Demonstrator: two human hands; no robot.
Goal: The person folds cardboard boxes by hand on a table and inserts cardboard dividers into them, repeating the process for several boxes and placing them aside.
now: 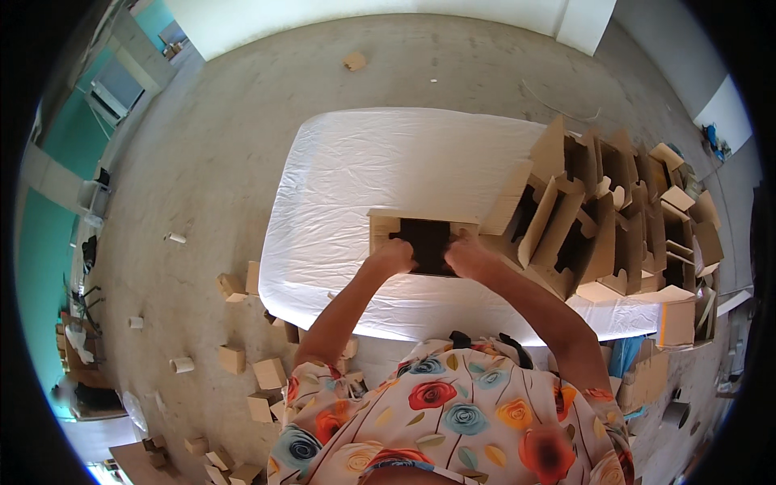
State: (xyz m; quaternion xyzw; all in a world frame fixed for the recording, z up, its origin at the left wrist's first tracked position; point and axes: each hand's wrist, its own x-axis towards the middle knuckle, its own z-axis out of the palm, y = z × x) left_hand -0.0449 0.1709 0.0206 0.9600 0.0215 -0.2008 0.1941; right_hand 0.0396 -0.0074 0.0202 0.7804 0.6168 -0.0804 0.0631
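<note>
In front of me on the white-covered table (356, 162) lies a brown cardboard box (381, 226) with a dark inside. My left hand (394, 255) is closed at its left side, the fingers curled over the edge of the dark opening. At the opposite side my right hand (470, 255) is closed in the same way, with its fingertips by the right flap. Both hands partly cover the near part of the box. To the right of my right hand, an open cardboard box (558, 218) leans among several others.
Open cardboard boxes crowd the table's right end, some stacked. Small cardboard pieces (269, 373) lie on the floor at the left, near a white roll (182, 365). A blue bag (624, 356) and more cardboard (647, 376) stand beside the table's near right corner.
</note>
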